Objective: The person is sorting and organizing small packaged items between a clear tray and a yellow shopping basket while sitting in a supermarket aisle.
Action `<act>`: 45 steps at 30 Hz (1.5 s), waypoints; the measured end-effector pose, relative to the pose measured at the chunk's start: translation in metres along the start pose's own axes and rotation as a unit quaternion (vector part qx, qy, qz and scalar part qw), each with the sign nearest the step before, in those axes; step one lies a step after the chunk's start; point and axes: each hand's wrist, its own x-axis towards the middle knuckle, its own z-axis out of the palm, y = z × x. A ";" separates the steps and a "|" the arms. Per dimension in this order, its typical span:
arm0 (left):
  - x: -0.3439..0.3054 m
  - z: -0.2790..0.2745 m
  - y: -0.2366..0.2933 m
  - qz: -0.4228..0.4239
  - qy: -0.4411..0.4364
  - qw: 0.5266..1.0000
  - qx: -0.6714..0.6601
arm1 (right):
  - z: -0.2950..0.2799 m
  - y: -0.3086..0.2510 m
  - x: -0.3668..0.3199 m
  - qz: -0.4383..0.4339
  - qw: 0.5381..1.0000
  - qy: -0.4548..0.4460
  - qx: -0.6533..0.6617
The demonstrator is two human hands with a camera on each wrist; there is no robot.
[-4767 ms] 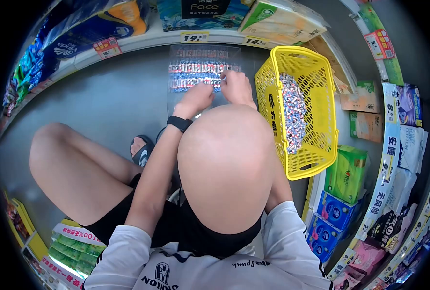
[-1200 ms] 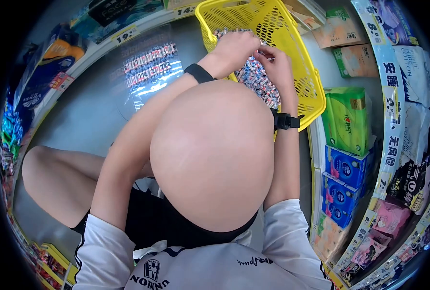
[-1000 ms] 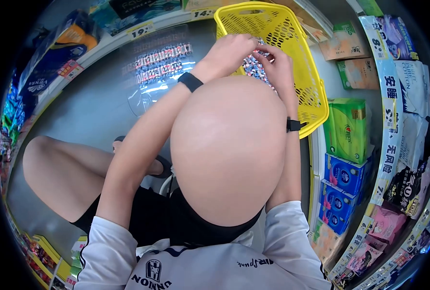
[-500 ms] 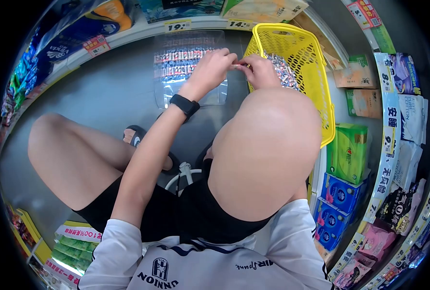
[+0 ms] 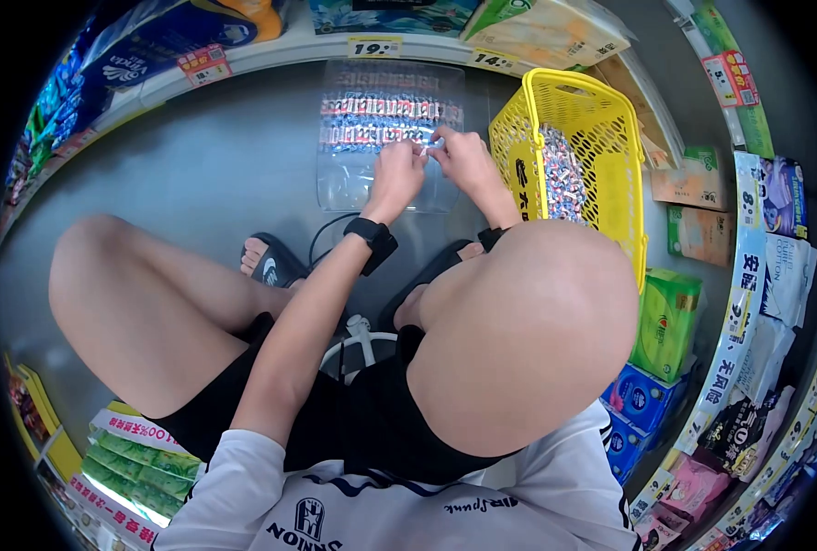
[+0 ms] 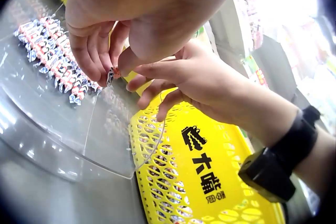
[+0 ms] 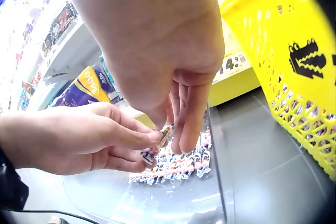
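Above the near right part of a clear plastic tray point(image 5: 344, 195), the left hand point(image 5: 395, 179) and right hand point(image 5: 471, 165) meet at their fingertips. Both pinch one small wrapped candy point(image 6: 113, 75), each at one side; in the right wrist view the candy point(image 7: 165, 135) slants between the left hand point(image 7: 86, 139) and right hand point(image 7: 157, 45). Wrapped candies point(image 5: 362, 138) lie in side-by-side rows in the tray, beyond the hands. Right of the tray, a yellow basket point(image 5: 624, 174) holds a heap of similar candies point(image 5: 563, 179).
Shelves with tissue packs point(image 5: 667, 321) and price labels stand along the right. Another shelf edge point(image 5: 289, 57) runs behind the tray and basket. The person's knees flank the arms, with sandalled feet point(image 5: 275, 266) and a white stool base point(image 5: 358, 335) on the floor between them.
Both hands have moved left, from over the basket a second ago, past its near left edge, to above the tray. The head view has shifted, and the right knee has swung outward.
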 end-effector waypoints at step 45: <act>0.017 0.029 -0.077 0.137 -0.162 0.898 0.386 | 0.102 -0.010 0.050 0.215 0.972 0.087 -0.037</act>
